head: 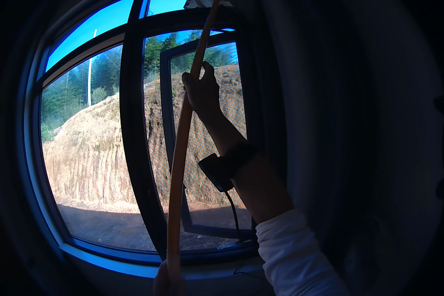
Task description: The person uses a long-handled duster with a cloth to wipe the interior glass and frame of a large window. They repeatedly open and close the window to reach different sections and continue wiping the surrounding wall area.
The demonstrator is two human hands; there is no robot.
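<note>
A long wooden pole (178, 166) rises through the middle of the view, slanting to the right toward the top. My right hand (203, 90) is wrapped around its upper part, with the pole passing between thumb and fingers. Near the bottom edge, my left hand (166, 279) grips the pole's lower end; it is dim and partly blurred. A crumpled pale thing (207, 3), perhaps cloth, shows beside the pole at the top edge. The pole's upper tip is out of view.
Behind the pole stands a dark-framed window (133, 122) with a screened opening and a casement sash (166, 111) swung outward. A sill (111, 264) runs below. A dark device (216, 172) with a cable is strapped to my right wrist. Outside rises an earth bank (92, 155).
</note>
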